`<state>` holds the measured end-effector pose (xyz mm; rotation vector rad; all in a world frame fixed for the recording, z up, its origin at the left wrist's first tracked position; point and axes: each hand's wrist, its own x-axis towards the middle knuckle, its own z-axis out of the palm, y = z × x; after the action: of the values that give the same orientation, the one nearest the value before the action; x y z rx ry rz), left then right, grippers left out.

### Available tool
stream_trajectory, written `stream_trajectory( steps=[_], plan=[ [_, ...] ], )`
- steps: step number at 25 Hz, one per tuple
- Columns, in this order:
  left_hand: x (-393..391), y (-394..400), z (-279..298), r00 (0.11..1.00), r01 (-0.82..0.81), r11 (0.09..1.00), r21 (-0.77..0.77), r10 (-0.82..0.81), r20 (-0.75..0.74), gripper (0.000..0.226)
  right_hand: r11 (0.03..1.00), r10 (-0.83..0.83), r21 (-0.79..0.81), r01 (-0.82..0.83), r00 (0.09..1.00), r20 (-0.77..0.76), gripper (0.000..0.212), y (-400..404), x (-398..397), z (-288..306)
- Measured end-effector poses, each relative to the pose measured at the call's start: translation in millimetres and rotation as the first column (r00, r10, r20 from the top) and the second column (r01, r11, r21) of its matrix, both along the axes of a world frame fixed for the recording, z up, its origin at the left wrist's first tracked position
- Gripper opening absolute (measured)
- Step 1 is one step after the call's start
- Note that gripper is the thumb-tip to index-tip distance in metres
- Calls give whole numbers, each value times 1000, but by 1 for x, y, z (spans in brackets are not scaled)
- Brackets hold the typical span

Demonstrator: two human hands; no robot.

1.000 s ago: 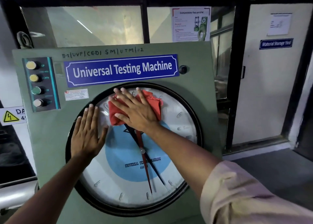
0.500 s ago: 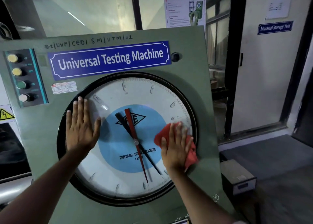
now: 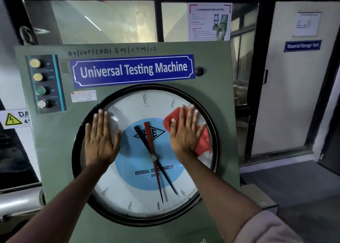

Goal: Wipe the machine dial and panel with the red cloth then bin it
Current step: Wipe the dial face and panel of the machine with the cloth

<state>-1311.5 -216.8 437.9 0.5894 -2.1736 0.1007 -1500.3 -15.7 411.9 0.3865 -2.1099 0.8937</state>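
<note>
Fingers of the right hand [image 3: 184, 132] lie flat and slightly spread over the red cloth [image 3: 201, 141], pressing it against the glass in the upper right part of the dial [image 3: 145, 154]. The palm hides the middle of the cloth, so only its edges show at the fingertips and beside the thumb and wrist. Fingers of the left hand [image 3: 101, 138] are also flat and close together, thumb out, resting bare on the left side of the dial with the fingertips near its black rim [image 3: 77, 150]. Both forearms run out of the lower edge of the frame, and a pale sleeve [image 3: 272, 228] is cut off at the lower right.

A red pointer [image 3: 150, 145] and a black pointer [image 3: 141, 136] cross a diamond logo whose letters are partly covered. Lower on the blue centre is printed "UNIVERSAL TESTING MACHINE", partly hidden by the pointers. The scale numbers are too blurred to read.

Above the dial, a blue nameplate [image 3: 133, 70] on the green panel [image 3: 211, 88] reads "Universal Testing Machine". A hand-written code sits above it. In the upper left, a button strip [image 3: 44, 83] has tiny labels, of which "UP" and "ON" are legible. A small sticker [image 3: 83, 96] beside it is unreadable. At the left edge, a yellow warning sign [image 3: 13, 118] is cut off after "DA". In the upper right, a blue door sign [image 3: 302, 45] reads "Material Storage Yard", and a poster [image 3: 209, 22] is headed "Compression Test on UTM".
</note>
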Motion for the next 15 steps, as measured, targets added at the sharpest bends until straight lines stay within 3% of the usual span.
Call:
stream_trajectory(
  steps=[3, 6, 11, 15],
  plan=[
    [7, -4, 1, 1000, -2, 1000, -1, 2, -9, 82, 996, 76, 51, -72, 994, -75, 66, -27, 2, 51],
    [11, -9, -2, 998, 3, 1000, -6, -4, -56, 82, 957, 220, 236, -168, 951, -215, 67, -69, 21, 88],
    [28, -27, -22, 997, -27, 999, -46, 24, -70, 79, 842, 418, 508, -182, 816, -400, 69, -123, 59, 62],
    [41, -37, -41, 997, -61, 997, -48, 58, -58, 78, 683, 585, 723, -107, 673, -453, 71, -113, 47, 64]
  ],
)
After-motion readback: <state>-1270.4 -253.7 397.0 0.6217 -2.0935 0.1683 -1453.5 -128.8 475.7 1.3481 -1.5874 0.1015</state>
